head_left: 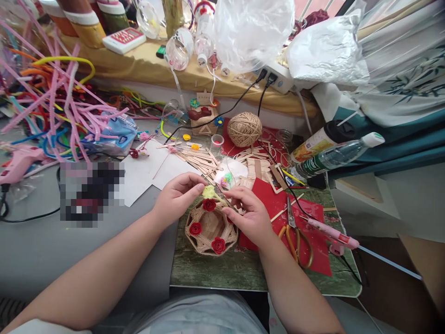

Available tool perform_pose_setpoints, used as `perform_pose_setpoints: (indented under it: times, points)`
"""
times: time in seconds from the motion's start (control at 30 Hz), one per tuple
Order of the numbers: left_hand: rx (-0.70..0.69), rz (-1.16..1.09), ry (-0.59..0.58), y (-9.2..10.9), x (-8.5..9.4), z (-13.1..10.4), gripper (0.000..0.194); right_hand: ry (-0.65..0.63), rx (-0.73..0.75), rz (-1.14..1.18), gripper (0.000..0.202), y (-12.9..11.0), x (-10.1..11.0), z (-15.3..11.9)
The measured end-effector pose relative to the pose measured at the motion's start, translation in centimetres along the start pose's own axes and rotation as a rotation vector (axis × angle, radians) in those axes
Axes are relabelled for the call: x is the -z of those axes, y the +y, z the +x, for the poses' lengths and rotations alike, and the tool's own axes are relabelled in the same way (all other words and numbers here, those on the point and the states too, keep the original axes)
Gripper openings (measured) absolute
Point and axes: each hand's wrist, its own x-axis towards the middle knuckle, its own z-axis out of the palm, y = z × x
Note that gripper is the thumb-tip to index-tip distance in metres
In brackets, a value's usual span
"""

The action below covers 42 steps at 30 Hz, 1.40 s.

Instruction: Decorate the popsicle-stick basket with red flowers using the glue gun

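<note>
Pinching one yellow pipe-cleaner flower [209, 191]: my left hand [179, 197], thumb and forefinger closed at its petals; my right hand [249, 214], fingers closed on its stem. Flower located over the far rim of one twine-wrapped basket [195, 246], which bears red roses [218, 245]. Basket stands on a green board [205, 277]. To its right: orange-handled scissors [291, 225] on red paper [322, 265], one pink glue gun [333, 235]. Beyond: one twine ball [244, 129], loose craft sticks [197, 161].

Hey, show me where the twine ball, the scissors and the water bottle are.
Twine ball [244, 130]: head view, on the middle of the wound twine.
Scissors [291, 221]: head view, on the metal blades near the pivot.
Water bottle [314, 165]: head view, on the green label.
</note>
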Motion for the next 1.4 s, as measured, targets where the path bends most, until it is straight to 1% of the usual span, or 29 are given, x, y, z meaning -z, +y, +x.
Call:
perform_pose_setpoints:
  times: [0.13,0.2,0.23,0.27,0.33,0.37,0.4,0.43,0.47,0.5,0.57,0.63,0.67,0.7,0.77,0.87,1.0,1.13,1.23,1.3,1.4]
  points:
    - [0.006,-0.014,-0.077,0.2,0.0,-0.3,0.022,-0.04,-0.037,0.041,0.011,0.1,-0.1,0.1]
    - [0.018,-0.016,-0.089,0.0,0.0,-0.4,0.023,-0.015,-0.028,0.089,0.008,0.3,0.0,0.0]
    - [0.022,-0.016,-0.082,-0.1,-0.1,-0.4,0.024,0.036,-0.023,0.137,0.007,0.4,0.1,0.0]
    - [0.021,-0.012,-0.07,-0.2,-0.1,-0.3,0.026,0.117,-0.015,0.208,0.005,0.5,0.2,0.0]
    - [0.017,0.021,-0.051,-0.1,0.2,-0.1,0.028,0.339,0.005,0.385,0.004,0.9,0.4,0.2]
    - [0.019,0.059,-0.055,0.1,0.6,0.1,0.029,0.444,0.003,0.464,0.004,1.1,0.5,0.3]
    - [0.029,0.119,-0.071,0.4,1.0,0.3,0.029,0.523,-0.013,0.522,0.005,1.3,0.7,0.6]
    - [0.05,0.2,-0.104,0.8,1.7,0.5,0.029,0.561,-0.052,0.561,0.008,1.5,0.8,0.8]
    - [0.087,0.292,-0.159,1.3,2.4,0.7,0.029,0.557,-0.112,0.585,0.011,1.6,1.0,1.0]
    - [0.14,0.389,-0.235,1.8,3.2,0.8,0.032,0.515,-0.187,0.602,0.014,1.8,1.1,1.2]
    - [0.297,0.514,-0.459,2.7,4.7,1.0,0.038,0.355,-0.331,0.611,0.023,2.1,1.0,1.3]
    - [0.46,0.51,-0.696,3.2,5.9,1.1,0.039,0.193,-0.418,0.572,0.031,2.3,0.6,1.1]
    - [0.519,0.489,-0.788,3.2,6.3,1.2,0.038,0.128,-0.44,0.544,0.033,2.3,0.3,1.0]
    - [0.55,0.473,-0.855,3.2,6.6,1.2,0.038,0.074,-0.452,0.523,0.035,2.4,0.0,0.8]
    - [0.536,0.463,-0.93,2.9,6.6,1.3,0.041,0.002,-0.469,0.506,0.039,2.3,-0.5,0.6]
    - [0.464,0.418,-0.932,2.5,6.0,1.2,0.042,-0.034,-0.502,0.496,0.041,1.9,-0.7,0.6]
    - [0.501,0.296,-0.888,2.4,5.2,1.0,0.035,-0.026,-0.541,0.473,0.042,1.4,-0.4,0.7]
    - [0.507,0.23,-0.852,2.4,5.1,0.9,0.032,-0.059,-0.557,0.492,0.042,1.4,-0.6,0.5]
    - [0.485,0.219,-0.833,2.1,5.2,1.1,0.035,-0.066,-0.563,0.509,0.04,1.8,-0.9,0.3]
    - [0.458,0.229,-0.787,2.0,5.3,1.3,0.037,-0.072,-0.582,0.512,0.038,2.0,-0.9,0.1]
    - [0.39,0.303,-0.715,1.8,5.7,1.6,0.034,-0.107,-0.588,0.496,0.036,2.2,-0.4,0.1]
